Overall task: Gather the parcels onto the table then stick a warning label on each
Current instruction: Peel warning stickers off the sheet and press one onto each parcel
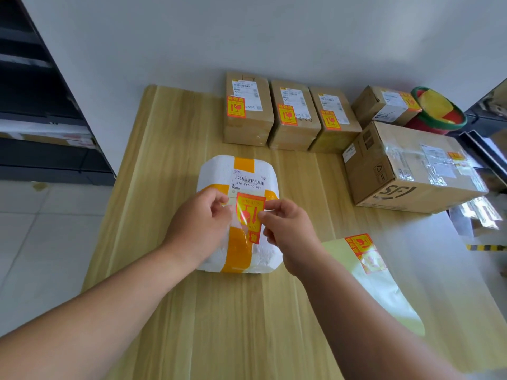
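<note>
The left hand (200, 218) and right hand (288, 229) pinch a red and yellow warning label (250, 215) tight between their fingertips. Just under the fingers sits a white foam parcel (214, 174) on the table (247, 325).

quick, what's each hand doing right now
Left hand: closed, pinching the left edge of the warning label over the foam parcel.
Right hand: closed, pinching the label's right edge.

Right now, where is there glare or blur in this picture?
Head view: glare whitens the table at the right and shines on the sticker held by both hands; the sticker sheet is washed out; the edges bend from the wide lens.
</note>
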Demonstrator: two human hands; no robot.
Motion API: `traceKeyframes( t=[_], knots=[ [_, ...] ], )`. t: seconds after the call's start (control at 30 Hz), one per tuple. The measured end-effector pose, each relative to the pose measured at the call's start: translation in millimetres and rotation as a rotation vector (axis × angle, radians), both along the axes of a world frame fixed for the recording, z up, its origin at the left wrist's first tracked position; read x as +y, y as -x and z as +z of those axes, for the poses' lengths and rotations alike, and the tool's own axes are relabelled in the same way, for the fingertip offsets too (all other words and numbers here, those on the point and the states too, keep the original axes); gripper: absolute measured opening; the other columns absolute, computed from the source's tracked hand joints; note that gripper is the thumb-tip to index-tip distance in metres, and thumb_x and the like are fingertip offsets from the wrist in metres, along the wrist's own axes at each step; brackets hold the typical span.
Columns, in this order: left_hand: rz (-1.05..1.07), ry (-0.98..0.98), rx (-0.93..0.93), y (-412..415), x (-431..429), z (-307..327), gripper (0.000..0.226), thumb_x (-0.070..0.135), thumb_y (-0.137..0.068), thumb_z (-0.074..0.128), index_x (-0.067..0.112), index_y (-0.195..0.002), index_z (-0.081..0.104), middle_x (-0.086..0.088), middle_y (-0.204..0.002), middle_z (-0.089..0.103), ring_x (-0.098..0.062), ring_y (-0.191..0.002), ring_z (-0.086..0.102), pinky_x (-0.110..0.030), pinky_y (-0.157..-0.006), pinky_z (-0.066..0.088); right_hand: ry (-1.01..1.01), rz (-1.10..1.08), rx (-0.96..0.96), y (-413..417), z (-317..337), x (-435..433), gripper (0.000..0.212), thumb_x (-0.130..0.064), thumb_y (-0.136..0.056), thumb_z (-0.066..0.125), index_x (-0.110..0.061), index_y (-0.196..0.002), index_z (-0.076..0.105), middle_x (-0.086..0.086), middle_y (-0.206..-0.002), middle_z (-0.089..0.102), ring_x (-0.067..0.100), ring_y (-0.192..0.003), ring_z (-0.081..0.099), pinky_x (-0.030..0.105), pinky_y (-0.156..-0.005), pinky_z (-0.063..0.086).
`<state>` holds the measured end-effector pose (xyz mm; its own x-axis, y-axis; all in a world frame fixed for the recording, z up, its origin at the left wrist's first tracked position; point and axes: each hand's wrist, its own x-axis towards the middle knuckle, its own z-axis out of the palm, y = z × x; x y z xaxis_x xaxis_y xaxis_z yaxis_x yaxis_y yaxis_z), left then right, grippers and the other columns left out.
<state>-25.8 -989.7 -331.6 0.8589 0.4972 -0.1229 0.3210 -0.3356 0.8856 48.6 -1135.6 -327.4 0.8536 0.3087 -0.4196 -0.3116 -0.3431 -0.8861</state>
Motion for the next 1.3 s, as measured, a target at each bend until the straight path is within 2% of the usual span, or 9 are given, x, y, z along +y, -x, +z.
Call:
traceKeyframes(
  t=[0.07,0.13,0.27,0.4,0.5,0.67,0.87,1.17,1.3],
  knots=[
    [-0.025,-0.137,-0.065,-7.9,4.3,16.0,0.031,0.028,-0.084,0.065,0.020,-0.113,0.058,0.000,-0.110,0.057,-0.016,-0.103,0.055,-0.034,-0.090,0.045,0.095,0.165,-0.161,-3.9,8.6,-0.4,0.015,-0.006,-0.084,0.065,-0.019,-0.090,0.060,0.000,-0.068,0.059,0.006,-0.059,0.056,0.022,-0.057,0.047],
    [-0.181,-0.315,-0.057,-17.4,9.5,30.7,0.048,0.027,-0.078,0.070,0.021,-0.123,0.054,0.000,-0.116,0.053,-0.016,-0.111,0.047,-0.032,-0.096,0.039,0.202,0.352,-0.344,-6.9,19.1,2.6,0.019,-0.006,-0.081,0.064,-0.021,-0.090,0.058,-0.003,-0.068,0.061,0.000,-0.060,0.055,0.018,-0.058,0.047],
    [-0.318,-0.299,0.076,-27.8,10.5,48.4,0.009,0.019,-0.078,0.068,0.025,-0.085,0.066,0.008,-0.078,0.062,-0.017,-0.082,0.060,-0.029,-0.071,0.048,0.212,0.436,-0.470,-12.1,34.9,8.6,0.027,-0.005,-0.081,0.060,-0.029,-0.091,0.053,-0.011,-0.068,0.064,-0.006,-0.063,0.059,0.016,-0.054,0.047],
    [-0.143,-0.042,0.012,-27.8,12.9,45.9,0.015,0.012,-0.079,0.066,0.020,-0.067,0.063,0.003,-0.068,0.064,-0.020,-0.070,0.061,-0.034,-0.067,0.050,0.183,0.114,-0.455,-11.7,37.0,6.7,0.049,-0.020,-0.082,0.070,-0.038,-0.121,0.047,-0.028,-0.102,0.053,-0.007,-0.085,0.057,0.011,-0.055,0.045],
    [0.102,0.176,-0.033,-27.5,13.3,40.3,0.011,0.008,-0.078,0.068,0.014,-0.070,0.063,-0.002,-0.069,0.062,-0.019,-0.068,0.056,-0.031,-0.068,0.045,0.008,-0.211,-0.273,-1.9,34.6,3.9,0.048,-0.029,-0.082,0.072,-0.033,-0.122,0.046,-0.023,-0.112,0.051,-0.012,-0.086,0.057,0.011,-0.061,0.043],
    [0.261,0.398,-0.043,-21.3,1.4,36.2,0.007,0.008,-0.078,0.069,0.010,-0.077,0.063,-0.011,-0.078,0.065,-0.022,-0.073,0.059,-0.036,-0.073,0.050,-0.153,-0.261,0.122,19.3,24.5,10.3,0.037,-0.033,-0.079,0.074,-0.018,-0.106,0.055,0.001,-0.103,0.064,0.014,-0.090,0.064,0.030,-0.077,0.051],
    [0.297,0.540,-0.033,-13.4,-17.3,32.7,0.011,0.011,-0.079,0.069,0.016,-0.074,0.061,-0.004,-0.075,0.064,-0.014,-0.071,0.056,-0.023,-0.059,0.039,-0.161,-0.307,0.117,13.8,25.9,18.3,0.008,-0.021,-0.087,0.065,-0.016,-0.082,0.061,0.001,-0.074,0.065,0.012,-0.067,0.060,0.028,-0.067,0.050],
    [0.253,0.623,0.065,-2.2,-20.9,30.6,0.010,0.012,-0.083,0.065,0.015,-0.076,0.060,0.000,-0.071,0.067,-0.014,-0.071,0.057,-0.027,-0.064,0.042,-0.129,-0.186,0.089,9.9,22.7,9.8,0.018,-0.013,-0.091,0.055,-0.015,-0.074,0.057,-0.003,-0.060,0.058,0.009,-0.052,0.050,0.022,-0.051,0.043],
    [0.217,0.470,0.087,6.7,-14.5,21.7,0.008,0.021,-0.086,0.063,0.013,-0.087,0.063,-0.003,-0.086,0.066,-0.015,-0.076,0.056,-0.027,-0.063,0.042,-0.102,-0.160,0.195,10.7,15.6,-0.6,0.019,-0.011,-0.090,0.055,-0.015,-0.072,0.056,-0.003,-0.057,0.056,0.009,-0.047,0.049,0.022,-0.049,0.041]
  ],
)
